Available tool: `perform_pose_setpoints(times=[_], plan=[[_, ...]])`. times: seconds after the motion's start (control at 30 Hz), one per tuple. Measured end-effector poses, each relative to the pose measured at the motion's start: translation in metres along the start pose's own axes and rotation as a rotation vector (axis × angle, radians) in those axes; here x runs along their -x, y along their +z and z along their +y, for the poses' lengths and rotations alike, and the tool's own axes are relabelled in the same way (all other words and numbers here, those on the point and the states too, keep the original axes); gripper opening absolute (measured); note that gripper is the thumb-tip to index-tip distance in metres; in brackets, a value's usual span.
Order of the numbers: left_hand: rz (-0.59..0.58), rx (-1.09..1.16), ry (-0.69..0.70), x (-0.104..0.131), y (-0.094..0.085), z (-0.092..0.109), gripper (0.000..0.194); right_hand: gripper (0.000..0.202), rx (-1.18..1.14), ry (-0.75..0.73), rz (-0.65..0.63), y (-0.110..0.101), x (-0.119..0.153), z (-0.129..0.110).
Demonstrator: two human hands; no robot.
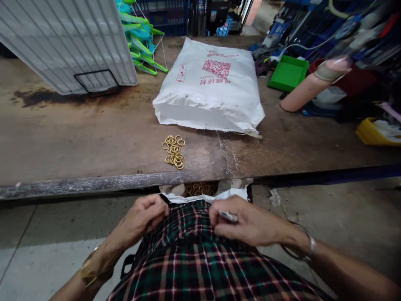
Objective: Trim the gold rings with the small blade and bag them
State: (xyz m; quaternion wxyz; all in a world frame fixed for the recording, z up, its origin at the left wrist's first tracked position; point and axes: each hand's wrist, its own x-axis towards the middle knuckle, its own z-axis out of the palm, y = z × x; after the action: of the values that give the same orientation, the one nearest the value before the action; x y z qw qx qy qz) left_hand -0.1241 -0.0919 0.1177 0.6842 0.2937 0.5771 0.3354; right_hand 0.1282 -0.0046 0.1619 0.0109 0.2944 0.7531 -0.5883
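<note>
My left hand (149, 214) is closed near my plaid apron; its fingertips are partly hidden, and I cannot make out whether anything is in them. Between the curled fingers of my right hand (242, 223) shows a small shiny metal tool (229, 216), its kind unclear. Just beyond both hands, below the table edge, an open white bag (233, 191) holds many dark brass-coloured rings (200, 190). On the table above it lies a loose pile of gold-coloured rings (174, 151), apart from both hands.
A white sack with red print (219, 83) lies on the wooden table (78, 142). At left stands a white ribbed panel (69, 42) beside green and blue plastic pieces (140, 42). To the right are a green tray (288, 73), a pink bottle (308, 90) and a yellow container (372, 133).
</note>
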Motion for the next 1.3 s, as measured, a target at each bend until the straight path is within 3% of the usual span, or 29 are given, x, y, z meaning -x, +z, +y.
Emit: perform_pose_setpoints(times=[0.2,0.53,0.83,0.97,1.3], plan=[[-0.087,-0.308,0.033,0.034,0.001,0.003,0.027,0.014,0.047,0.155,-0.096,-0.002,0.031,0.007],[-0.231,-0.385,0.033,0.025,-0.005,0.009,0.03,0.019,0.133,0.181,-0.173,-0.022,0.035,-0.006],[-0.318,-0.3,0.017,0.02,-0.015,-0.002,0.033,0.012,0.252,0.154,-0.103,-0.013,0.032,0.004],[-0.229,-0.321,0.023,0.011,-0.012,-0.012,0.035,0.01,0.294,0.134,-0.002,0.0,0.027,0.02],[0.025,-0.346,0.198,-0.009,-0.007,-0.052,0.034,0.015,0.303,0.104,0.184,0.017,0.0,0.042]])
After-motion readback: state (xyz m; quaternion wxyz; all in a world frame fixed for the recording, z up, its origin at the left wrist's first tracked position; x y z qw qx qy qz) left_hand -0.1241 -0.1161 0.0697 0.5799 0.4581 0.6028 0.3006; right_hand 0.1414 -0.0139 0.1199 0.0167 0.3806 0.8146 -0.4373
